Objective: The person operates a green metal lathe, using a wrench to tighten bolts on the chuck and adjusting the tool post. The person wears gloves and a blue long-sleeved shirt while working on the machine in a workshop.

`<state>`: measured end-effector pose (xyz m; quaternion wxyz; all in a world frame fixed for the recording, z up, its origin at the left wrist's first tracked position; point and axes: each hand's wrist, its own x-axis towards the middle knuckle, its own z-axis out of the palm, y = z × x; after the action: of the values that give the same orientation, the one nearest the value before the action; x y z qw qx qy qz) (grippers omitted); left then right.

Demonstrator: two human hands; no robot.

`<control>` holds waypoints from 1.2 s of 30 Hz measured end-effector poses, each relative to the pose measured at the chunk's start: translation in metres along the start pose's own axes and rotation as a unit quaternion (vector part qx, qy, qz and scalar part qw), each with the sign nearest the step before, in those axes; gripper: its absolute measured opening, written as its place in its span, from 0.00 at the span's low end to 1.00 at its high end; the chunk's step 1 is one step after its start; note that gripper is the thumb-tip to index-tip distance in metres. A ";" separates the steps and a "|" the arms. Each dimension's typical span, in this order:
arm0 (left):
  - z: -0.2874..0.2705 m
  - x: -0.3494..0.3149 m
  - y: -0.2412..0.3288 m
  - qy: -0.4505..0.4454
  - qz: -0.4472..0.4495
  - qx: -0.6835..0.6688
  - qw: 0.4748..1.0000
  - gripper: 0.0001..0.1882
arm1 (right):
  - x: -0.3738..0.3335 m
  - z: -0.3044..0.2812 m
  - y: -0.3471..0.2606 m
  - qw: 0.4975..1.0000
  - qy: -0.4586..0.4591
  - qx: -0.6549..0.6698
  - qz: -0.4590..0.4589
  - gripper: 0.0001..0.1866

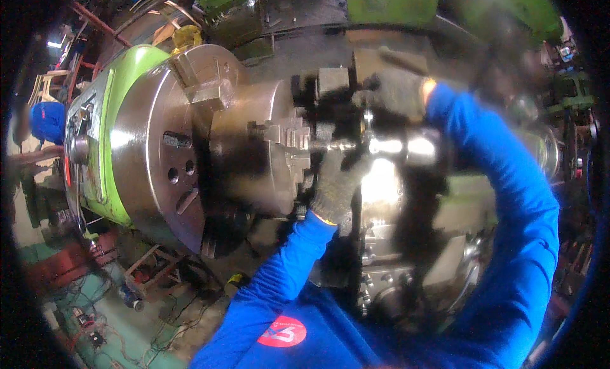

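A metal lathe fills the middle of the view. Its small chuck [251, 150] has stepped jaws [293, 142] closed around a thin metal rod [337, 145]. To the right of the rod is a shiny round metal sleeve [419, 146]. My left hand [335, 188], in a dark, dirty glove, reaches up from below to the rod, its fingers stretched toward it. My right hand [401, 93], also gloved and smeared by motion, is beyond the sleeve by the dark tool post area. A dark bar-shaped handle [405, 61] lies just past it; whether my fingers grip it is unclear.
A large slotted faceplate [162, 147] and a green headstock [117, 140] stand at left. Shiny carriage parts [381, 232] lie below my hands. A green machine panel [391, 10] is at the back. Cables [114, 334] cover the floor at lower left, near a metal stand [152, 267].
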<state>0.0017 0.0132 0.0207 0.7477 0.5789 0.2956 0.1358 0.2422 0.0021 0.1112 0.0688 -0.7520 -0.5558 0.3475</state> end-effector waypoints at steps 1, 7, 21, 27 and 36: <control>0.001 -0.002 -0.001 -0.004 0.002 -0.001 1.000 0.12 | 0.002 0.002 0.009 0.999 0.001 -0.022 -0.025 0.22; -0.002 0.003 -0.012 0.018 0.009 0.060 0.998 0.10 | 0.010 -0.006 0.001 0.966 -0.048 -0.238 -0.095 0.17; -0.001 0.006 -0.019 0.019 -0.025 0.006 0.999 0.14 | 0.025 0.006 0.027 0.994 -0.090 0.059 -0.030 0.22; -0.002 0.007 -0.031 0.026 -0.004 0.026 0.999 0.17 | 0.008 0.005 0.035 0.987 -0.023 -0.041 -0.152 0.20; -0.004 0.006 -0.023 0.013 -0.013 0.056 0.998 0.19 | 0.025 0.017 0.051 0.990 0.040 0.049 -0.122 0.26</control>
<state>0.0006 0.0127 -0.0030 0.7117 0.6145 0.3196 0.1170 0.2757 0.0001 0.0625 0.1696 -0.6876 -0.6228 0.3326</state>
